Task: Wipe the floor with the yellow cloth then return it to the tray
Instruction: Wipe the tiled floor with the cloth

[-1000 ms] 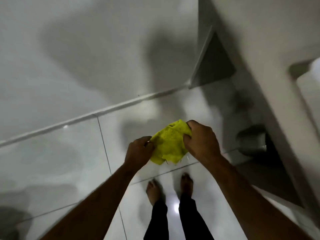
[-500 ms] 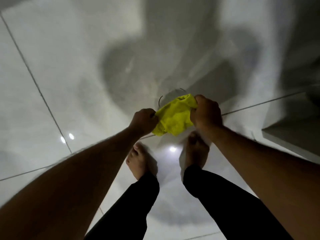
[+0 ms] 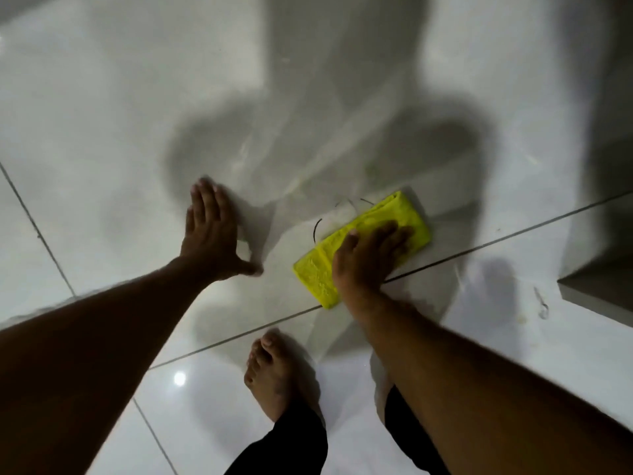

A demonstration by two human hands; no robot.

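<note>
The yellow cloth (image 3: 404,217), folded into a long rectangle, lies flat on the glossy white tiled floor (image 3: 102,132). My right hand (image 3: 366,258) presses down on its middle with fingers spread, palm flat on the fabric. My left hand (image 3: 212,231) rests flat on the bare tile to the left of the cloth, fingers apart, holding nothing. A thin dark curved mark (image 3: 317,229) shows on the tile at the cloth's far edge. No tray is in view.
My bare left foot (image 3: 270,375) and black trouser legs stand just below the cloth. A raised white step or cabinet base (image 3: 596,296) juts in at the right. Dark grout lines cross the floor diagonally.
Both hands held the cloth bunched in the air; now it lies folded on the floor under my right hand, and my left hand has let go and rests on the tile.
</note>
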